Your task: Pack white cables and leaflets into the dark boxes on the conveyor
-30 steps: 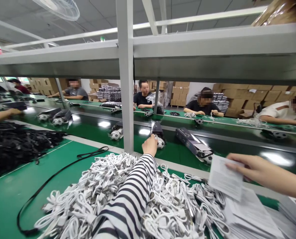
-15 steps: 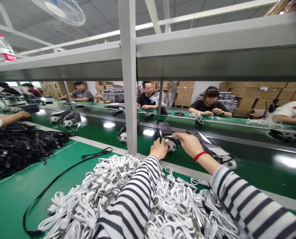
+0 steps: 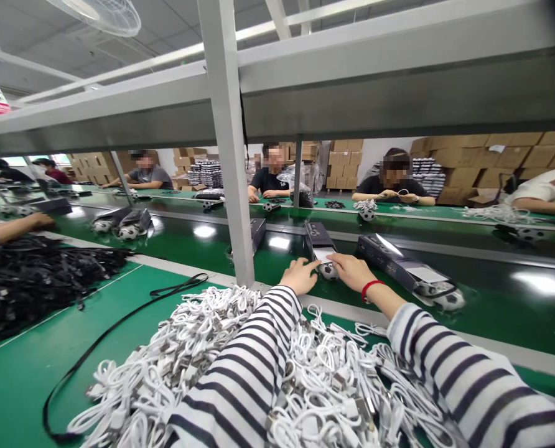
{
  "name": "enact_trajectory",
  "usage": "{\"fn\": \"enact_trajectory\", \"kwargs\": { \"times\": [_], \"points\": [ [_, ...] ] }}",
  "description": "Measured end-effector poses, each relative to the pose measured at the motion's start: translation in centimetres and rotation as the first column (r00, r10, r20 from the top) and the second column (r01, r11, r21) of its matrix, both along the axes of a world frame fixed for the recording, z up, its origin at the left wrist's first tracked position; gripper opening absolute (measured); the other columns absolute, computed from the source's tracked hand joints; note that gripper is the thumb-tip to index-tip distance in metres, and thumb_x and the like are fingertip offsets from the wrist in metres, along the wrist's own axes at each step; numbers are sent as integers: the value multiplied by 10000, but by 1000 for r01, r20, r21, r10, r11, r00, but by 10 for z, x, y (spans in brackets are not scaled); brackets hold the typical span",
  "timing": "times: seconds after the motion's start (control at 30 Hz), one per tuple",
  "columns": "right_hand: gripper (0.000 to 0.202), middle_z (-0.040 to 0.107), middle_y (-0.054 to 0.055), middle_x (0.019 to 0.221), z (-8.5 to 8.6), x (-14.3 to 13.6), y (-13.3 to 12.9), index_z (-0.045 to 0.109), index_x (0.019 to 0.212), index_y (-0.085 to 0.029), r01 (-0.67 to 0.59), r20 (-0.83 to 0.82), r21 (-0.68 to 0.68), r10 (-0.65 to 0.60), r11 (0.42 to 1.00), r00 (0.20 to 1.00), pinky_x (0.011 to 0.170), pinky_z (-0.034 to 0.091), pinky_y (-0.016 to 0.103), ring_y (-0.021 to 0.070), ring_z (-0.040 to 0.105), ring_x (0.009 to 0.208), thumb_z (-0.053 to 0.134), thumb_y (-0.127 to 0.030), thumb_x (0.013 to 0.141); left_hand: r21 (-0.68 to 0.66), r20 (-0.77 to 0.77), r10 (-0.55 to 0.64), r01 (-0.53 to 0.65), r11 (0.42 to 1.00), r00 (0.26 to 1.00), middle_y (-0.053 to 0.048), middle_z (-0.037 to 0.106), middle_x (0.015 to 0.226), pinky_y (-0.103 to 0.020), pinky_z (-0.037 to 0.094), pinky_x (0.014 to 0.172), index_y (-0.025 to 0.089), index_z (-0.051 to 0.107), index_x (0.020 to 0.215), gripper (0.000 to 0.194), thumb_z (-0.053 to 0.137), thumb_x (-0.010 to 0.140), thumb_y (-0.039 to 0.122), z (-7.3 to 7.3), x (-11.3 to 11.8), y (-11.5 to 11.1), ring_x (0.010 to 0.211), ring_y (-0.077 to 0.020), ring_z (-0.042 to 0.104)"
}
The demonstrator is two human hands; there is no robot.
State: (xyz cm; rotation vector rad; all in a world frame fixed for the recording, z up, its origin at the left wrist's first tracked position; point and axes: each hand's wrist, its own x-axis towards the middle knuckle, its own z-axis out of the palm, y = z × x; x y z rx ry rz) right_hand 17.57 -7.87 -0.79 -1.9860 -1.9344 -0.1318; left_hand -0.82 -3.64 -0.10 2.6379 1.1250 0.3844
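Note:
A dark printed box [image 3: 318, 233] lies on the green conveyor belt in front of me, with a small black-and-white soccer ball [image 3: 328, 272] at its near end. A white card [image 3: 323, 254] rests across the box just above the ball. From the left, my left hand [image 3: 300, 275] reaches in with fingers stretched out, its fingertips by the card and the ball. My right hand [image 3: 353, 272], wearing a red wristband, has its fingertips at the card's right edge; its thumb is partly hidden. White bundled cables [image 3: 324, 373] are heaped beneath my striped sleeves.
Another dark box [image 3: 389, 258] with a card and a ball lies to the right on the belt. A metal post [image 3: 233, 186] stands left of my hands, under a low shelf beam [image 3: 375, 87]. Black straps [image 3: 39, 280] are piled at left. Several co-workers sit opposite.
The white card now lies flat over the box, where before my right hand held it at the side. My left hand has shifted slightly right. The box at right has slid further right.

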Motion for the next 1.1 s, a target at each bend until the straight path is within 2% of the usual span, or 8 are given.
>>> {"fn": "enact_trajectory", "kwargs": {
  "times": [0.2,0.4,0.53,0.6,0.67,0.73,0.93,1.1],
  "points": [
    [431,448,32,1372,-5,7,1,479,1261,-291,62,-44,-57,-64,996,997,953,343,540,249,366,1267,249,-383,908,-15,-18,-53,52,999,998,-111,354,1318,-428,346,967,228,276,1371,583,446,826,350,-3,3,-4,1197,-279,332],
    [445,418,74,1389,-2,10,1,479,1261,-250,133,-136,39,-126,990,983,972,322,542,277,340,1276,317,-439,892,-195,99,-182,198,961,978,-52,576,1066,-286,397,900,198,585,1088,306,437,852,323,0,5,1,953,-178,541],
    [414,491,125,1318,44,-1,-8,494,1244,-156,170,-319,176,-107,970,942,989,358,416,243,430,1214,380,-322,881,-517,94,-423,408,753,901,-27,618,982,-255,446,772,187,608,1057,361,490,832,443,11,11,-14,785,-152,583],
    [371,565,116,1238,79,-5,-27,539,1190,-142,40,-305,155,10,987,952,979,374,349,214,497,1148,411,-267,864,-601,77,-567,492,630,820,-25,613,1020,-263,428,813,205,604,1094,436,527,799,515,18,14,-24,877,-175,571],
    [351,592,76,1211,109,-6,-60,565,1165,-188,-203,-212,-13,196,979,958,944,408,331,203,544,1087,464,-277,842,-638,54,-667,540,550,743,-18,596,1078,-276,391,880,235,582,1147,508,548,767,570,23,15,-32,994,-198,533],
    [374,596,39,1211,125,-5,-105,562,1182,-243,-356,-143,-240,330,903,933,940,415,337,205,548,1084,508,-322,820,-646,11,-710,547,532,704,-21,570,1135,-292,370,913,250,557,1186,575,571,732,603,26,17,-38,1063,-219,498],
    [970,210,146,1478,91,18,-224,305,1389,-270,-11,15,-587,24,809,1000,1009,227,610,415,189,1316,707,-566,557,-565,-27,-742,602,564,670,-42,570,1110,-305,401,870,258,548,1192,612,641,676,573,21,30,-51,1042,-240,511],
    [1162,176,175,1483,73,42,-244,101,1439,-186,-23,-91,-640,-47,768,995,1050,274,449,342,271,1309,715,-575,532,-561,-66,-740,588,583,669,-21,621,941,-266,424,778,210,646,965,316,613,749,439,12,35,-50,889,-194,558]
  ]
}}
